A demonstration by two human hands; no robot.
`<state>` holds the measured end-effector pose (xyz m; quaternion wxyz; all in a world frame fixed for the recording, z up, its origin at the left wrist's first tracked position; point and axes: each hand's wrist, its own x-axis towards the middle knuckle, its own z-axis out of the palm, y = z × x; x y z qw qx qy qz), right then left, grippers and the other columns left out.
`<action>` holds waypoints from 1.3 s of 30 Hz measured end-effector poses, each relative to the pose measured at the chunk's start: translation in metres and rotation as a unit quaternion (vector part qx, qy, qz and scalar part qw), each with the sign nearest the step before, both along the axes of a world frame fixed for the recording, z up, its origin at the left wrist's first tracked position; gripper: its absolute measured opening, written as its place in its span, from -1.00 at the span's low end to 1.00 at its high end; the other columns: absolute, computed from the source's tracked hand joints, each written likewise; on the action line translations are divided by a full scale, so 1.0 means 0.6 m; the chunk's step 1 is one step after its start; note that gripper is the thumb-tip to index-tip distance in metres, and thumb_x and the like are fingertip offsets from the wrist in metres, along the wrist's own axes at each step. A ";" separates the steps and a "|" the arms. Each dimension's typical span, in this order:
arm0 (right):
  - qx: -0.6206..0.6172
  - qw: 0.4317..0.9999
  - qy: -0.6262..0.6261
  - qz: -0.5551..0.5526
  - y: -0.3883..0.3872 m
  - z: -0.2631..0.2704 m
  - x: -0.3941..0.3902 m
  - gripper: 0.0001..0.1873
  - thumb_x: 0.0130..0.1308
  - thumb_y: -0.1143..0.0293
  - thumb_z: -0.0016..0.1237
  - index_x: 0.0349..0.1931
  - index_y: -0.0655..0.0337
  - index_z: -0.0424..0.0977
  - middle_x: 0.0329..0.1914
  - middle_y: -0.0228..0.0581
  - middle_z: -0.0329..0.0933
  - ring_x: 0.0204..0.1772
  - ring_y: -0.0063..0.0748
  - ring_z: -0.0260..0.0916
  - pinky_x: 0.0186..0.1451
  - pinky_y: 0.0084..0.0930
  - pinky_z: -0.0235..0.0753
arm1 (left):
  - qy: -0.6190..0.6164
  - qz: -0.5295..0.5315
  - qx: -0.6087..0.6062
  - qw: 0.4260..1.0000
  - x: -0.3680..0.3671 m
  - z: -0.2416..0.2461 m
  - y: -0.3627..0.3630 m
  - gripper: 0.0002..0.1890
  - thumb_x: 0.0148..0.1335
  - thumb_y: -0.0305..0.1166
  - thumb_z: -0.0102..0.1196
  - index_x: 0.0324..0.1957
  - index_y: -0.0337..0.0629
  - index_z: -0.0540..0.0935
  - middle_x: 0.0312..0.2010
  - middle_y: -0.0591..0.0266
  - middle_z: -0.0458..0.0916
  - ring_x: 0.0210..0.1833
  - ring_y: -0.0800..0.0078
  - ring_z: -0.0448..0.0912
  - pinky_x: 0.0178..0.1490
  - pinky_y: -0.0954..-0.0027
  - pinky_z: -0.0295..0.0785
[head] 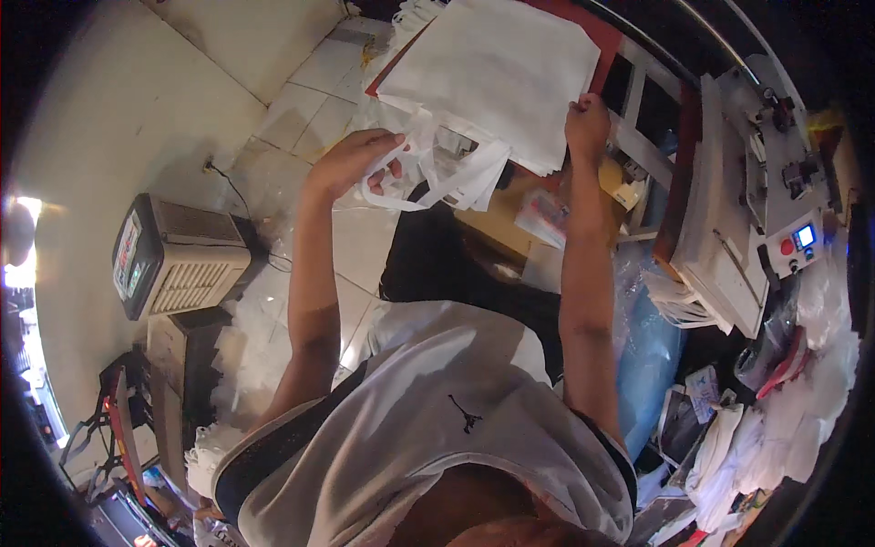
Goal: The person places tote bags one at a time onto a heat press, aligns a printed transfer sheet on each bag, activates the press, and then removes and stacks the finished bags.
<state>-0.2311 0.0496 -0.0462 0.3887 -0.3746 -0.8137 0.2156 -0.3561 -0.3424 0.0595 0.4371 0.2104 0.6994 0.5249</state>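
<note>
A stack of white fabric bags (489, 75), likely non-woven, lies on a red board (608, 34) in front of me. White strap handles (472, 174) hang loose over the stack's near edge. My left hand (362, 164) is at the near left corner, holding a looped strap handle with its fingers curled in the loop. At the right edge of the stack, my right hand (588, 130) pinches the side of the top bag between thumb and fingers. The lower bags are mostly hidden beneath the top one.
To the right stands a machine with a control box (793, 243) bearing a lit screen and a red button. More white bags lie on its platen (718, 267). A blue plastic-wrapped bundle (649, 362) is beside my right arm. An air cooler (184, 253) stands on the left.
</note>
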 end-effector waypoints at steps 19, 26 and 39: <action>0.028 0.996 -0.025 -0.083 -0.025 0.008 -0.004 -0.81 0.15 0.47 0.01 -0.22 0.29 0.51 -0.22 0.11 0.57 -0.10 0.12 0.55 0.01 -0.11 0.51 | 0.229 0.178 -0.051 0.956 -0.025 -0.026 0.048 -0.63 0.38 -0.13 0.07 -0.10 -0.29 0.63 -0.32 0.15 0.65 -0.22 0.43 0.66 -0.26 0.35 0.55; 0.019 0.999 0.016 0.033 -0.006 0.001 0.006 -0.80 0.15 0.54 0.05 -0.19 0.31 0.49 -0.21 0.09 0.56 -0.10 0.09 0.54 0.00 -0.14 0.47 | 0.611 0.238 0.017 0.755 -0.095 -0.088 0.107 -0.69 0.21 -0.29 0.23 -0.07 -0.25 0.63 -0.23 -0.02 0.63 -0.15 0.06 0.57 -0.01 0.14 0.47; 0.054 0.999 -0.003 0.002 0.014 -0.024 0.013 -0.79 0.20 0.43 0.09 -0.13 0.17 0.56 -0.14 -0.01 0.52 -0.07 0.03 0.54 -0.02 -0.15 0.51 | 0.654 0.123 -0.005 0.747 -0.080 -0.139 0.125 -0.73 0.13 -0.37 0.27 -0.10 -0.19 0.65 0.07 -0.01 0.57 0.13 0.08 0.52 0.25 0.13 0.34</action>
